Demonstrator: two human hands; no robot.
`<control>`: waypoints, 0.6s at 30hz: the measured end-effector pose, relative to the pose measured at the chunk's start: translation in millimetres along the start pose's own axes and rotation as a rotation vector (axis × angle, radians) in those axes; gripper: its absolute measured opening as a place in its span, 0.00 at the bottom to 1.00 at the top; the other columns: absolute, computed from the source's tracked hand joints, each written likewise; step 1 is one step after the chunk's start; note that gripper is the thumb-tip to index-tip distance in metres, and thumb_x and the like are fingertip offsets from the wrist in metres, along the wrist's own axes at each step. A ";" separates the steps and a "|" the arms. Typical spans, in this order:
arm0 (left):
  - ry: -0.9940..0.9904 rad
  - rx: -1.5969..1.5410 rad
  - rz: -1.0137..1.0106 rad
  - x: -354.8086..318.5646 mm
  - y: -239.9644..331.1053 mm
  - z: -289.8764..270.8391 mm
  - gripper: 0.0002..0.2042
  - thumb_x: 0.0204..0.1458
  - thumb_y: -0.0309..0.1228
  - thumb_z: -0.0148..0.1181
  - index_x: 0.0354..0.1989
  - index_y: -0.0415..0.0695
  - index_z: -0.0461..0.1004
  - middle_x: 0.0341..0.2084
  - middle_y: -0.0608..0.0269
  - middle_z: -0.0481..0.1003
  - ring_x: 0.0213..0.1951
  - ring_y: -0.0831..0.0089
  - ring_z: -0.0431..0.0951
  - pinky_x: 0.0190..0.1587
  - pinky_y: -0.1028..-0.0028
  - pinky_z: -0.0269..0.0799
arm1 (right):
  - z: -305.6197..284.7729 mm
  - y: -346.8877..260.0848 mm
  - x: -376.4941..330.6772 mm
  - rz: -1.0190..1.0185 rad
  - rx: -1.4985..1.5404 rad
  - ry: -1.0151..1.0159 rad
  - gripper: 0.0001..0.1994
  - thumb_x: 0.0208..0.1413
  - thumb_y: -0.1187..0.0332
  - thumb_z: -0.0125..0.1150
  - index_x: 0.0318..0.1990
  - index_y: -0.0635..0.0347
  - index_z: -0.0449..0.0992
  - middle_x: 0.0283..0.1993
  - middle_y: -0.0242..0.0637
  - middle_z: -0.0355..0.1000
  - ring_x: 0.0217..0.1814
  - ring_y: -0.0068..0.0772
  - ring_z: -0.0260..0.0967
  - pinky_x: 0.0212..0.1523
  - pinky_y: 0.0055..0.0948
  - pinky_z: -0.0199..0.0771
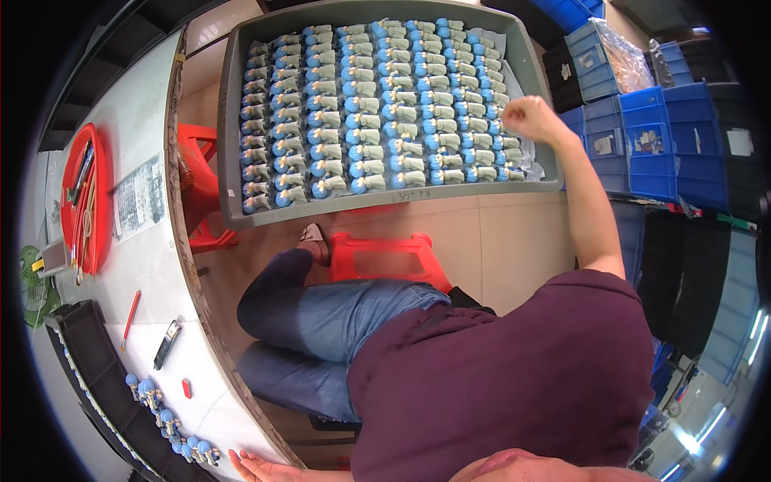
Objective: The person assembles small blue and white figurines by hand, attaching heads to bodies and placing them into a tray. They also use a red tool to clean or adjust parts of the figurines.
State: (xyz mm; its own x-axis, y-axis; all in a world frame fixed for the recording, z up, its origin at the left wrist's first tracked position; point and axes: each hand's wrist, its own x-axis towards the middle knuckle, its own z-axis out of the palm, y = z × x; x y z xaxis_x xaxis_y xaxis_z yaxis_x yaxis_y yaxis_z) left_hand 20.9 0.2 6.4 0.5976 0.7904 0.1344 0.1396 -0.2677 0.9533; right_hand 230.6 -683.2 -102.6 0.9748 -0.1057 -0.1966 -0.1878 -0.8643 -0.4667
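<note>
Small figurines with blue round heads and pale bodies [363, 135] lie in several columns inside a large grey tray [345, 206]. At the tray's right end is my right hand [526, 119], its fingers curled in beside the last column of figurines. Whatever those fingers hold, if anything, is hidden. Low at the left, by the edge of the white table [144, 297], my left hand [259, 466] has its fingers stretched out and nothing visible in it. Close to it on the table stands a loose group of similar blue-headed figurines [167, 419].
On the table lie a red pen-like stick [131, 320], a black hand tool [166, 344], a small red block [187, 389], a printed sheet [138, 199] and a red basin [100, 225] of tools. Black trays [84, 337] line its far side. Red stools [385, 249] and blue crates [649, 145] stand around.
</note>
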 end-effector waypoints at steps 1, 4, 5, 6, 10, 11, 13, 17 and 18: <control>0.002 -0.004 0.007 -0.6 0.7 0.6 0.14 0.58 0.27 0.48 0.50 0.34 0.68 0.48 0.61 0.70 0.45 0.75 0.70 0.49 0.78 0.64 | 2.1 -5.6 -11.3 0.037 -0.001 -0.054 0.07 0.41 0.71 0.60 0.28 0.63 0.79 0.25 0.43 0.75 0.27 0.28 0.73 0.32 0.27 0.72; 0.001 -0.032 -0.002 -4.3 -0.3 -4.1 0.14 0.58 0.27 0.47 0.50 0.34 0.68 0.48 0.61 0.70 0.45 0.75 0.70 0.49 0.79 0.64 | 9.6 -11.7 -25.0 0.144 -0.045 -0.171 0.09 0.40 0.72 0.56 0.30 0.61 0.80 0.27 0.44 0.75 0.28 0.33 0.73 0.34 0.27 0.73; -0.019 -0.033 0.007 -1.0 -1.7 -2.6 0.14 0.58 0.26 0.47 0.50 0.34 0.68 0.48 0.60 0.70 0.45 0.75 0.70 0.49 0.79 0.64 | 14.0 -7.0 -29.6 0.177 -0.063 -0.190 0.10 0.40 0.72 0.55 0.31 0.61 0.80 0.27 0.45 0.76 0.29 0.34 0.74 0.34 0.28 0.73; -0.037 -0.033 0.016 2.5 -3.2 -1.4 0.14 0.58 0.26 0.47 0.50 0.34 0.68 0.48 0.60 0.70 0.44 0.75 0.70 0.49 0.79 0.64 | 16.5 -6.3 -35.2 0.179 -0.117 -0.218 0.13 0.39 0.75 0.52 0.34 0.61 0.80 0.32 0.48 0.76 0.34 0.39 0.75 0.39 0.31 0.73; -0.031 -0.058 0.021 0.8 -4.4 -8.1 0.13 0.58 0.26 0.47 0.50 0.33 0.68 0.47 0.60 0.70 0.44 0.76 0.70 0.49 0.80 0.64 | 18.6 -16.6 -43.0 0.172 -0.267 -0.220 0.12 0.40 0.74 0.54 0.33 0.56 0.81 0.35 0.46 0.76 0.41 0.43 0.72 0.48 0.35 0.70; -0.031 -0.063 0.027 0.0 -4.7 -9.0 0.13 0.58 0.26 0.47 0.50 0.33 0.68 0.47 0.60 0.70 0.44 0.76 0.70 0.49 0.80 0.64 | 20.2 -18.7 -43.5 0.117 -0.324 -0.154 0.11 0.41 0.73 0.55 0.32 0.55 0.82 0.36 0.45 0.76 0.41 0.42 0.72 0.49 0.33 0.69; -0.037 -0.070 0.040 -0.9 -5.2 -9.6 0.14 0.58 0.26 0.47 0.50 0.33 0.68 0.47 0.60 0.70 0.43 0.76 0.70 0.48 0.80 0.64 | 26.6 -15.0 -45.3 0.011 -0.437 -0.020 0.09 0.42 0.71 0.57 0.32 0.52 0.82 0.38 0.43 0.76 0.41 0.41 0.70 0.52 0.29 0.67; -0.039 -0.099 0.039 -0.3 -8.0 -11.0 0.14 0.58 0.26 0.48 0.50 0.34 0.68 0.47 0.61 0.70 0.43 0.77 0.70 0.48 0.80 0.63 | 26.3 -5.9 -29.5 0.007 -0.410 -0.166 0.07 0.43 0.74 0.55 0.25 0.57 0.81 0.39 0.40 0.74 0.41 0.42 0.69 0.52 0.30 0.66; -0.038 -0.105 0.039 0.6 -9.3 -11.7 0.14 0.58 0.26 0.48 0.50 0.34 0.68 0.47 0.62 0.70 0.44 0.77 0.70 0.48 0.81 0.63 | 24.5 -6.3 -26.8 0.052 -0.410 -0.191 0.08 0.43 0.74 0.54 0.28 0.57 0.81 0.39 0.41 0.74 0.42 0.42 0.70 0.52 0.31 0.66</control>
State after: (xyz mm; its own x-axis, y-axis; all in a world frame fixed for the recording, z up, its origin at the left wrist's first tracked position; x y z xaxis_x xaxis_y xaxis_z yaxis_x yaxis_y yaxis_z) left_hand 10.8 9.6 0.7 0.6309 0.7585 0.1631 0.0334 -0.2366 0.9710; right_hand 202.6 -662.8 -115.6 0.9184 -0.0948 -0.3840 -0.1353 -0.9876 -0.0798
